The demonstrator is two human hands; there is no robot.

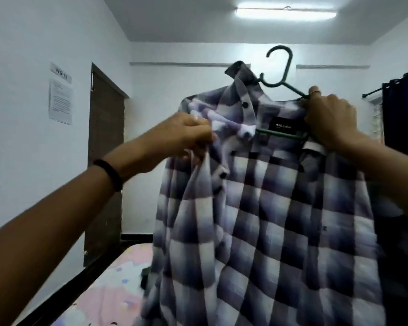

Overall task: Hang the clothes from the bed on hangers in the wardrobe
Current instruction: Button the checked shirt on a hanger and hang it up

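Right hand (330, 118) grips green hanger (283, 67) inside checked shirt (269, 220); label unreadable.

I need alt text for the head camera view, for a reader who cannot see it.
Two hands hold up a checked shirt on a green hanger: the left hand pinches the fabric near the collar, the right hand grips the hanger's shoulder and the shirt. Below is a bed with a pink patterned sheet; behind, a brown door.

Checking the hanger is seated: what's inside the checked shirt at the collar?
A green hanger: its hook and one arm stick out above the checked shirt, and its lower bar crosses the open neck. The other arm is covered by fabric. The right hand grips hanger and shirt; the left hand pinches the shoulder.
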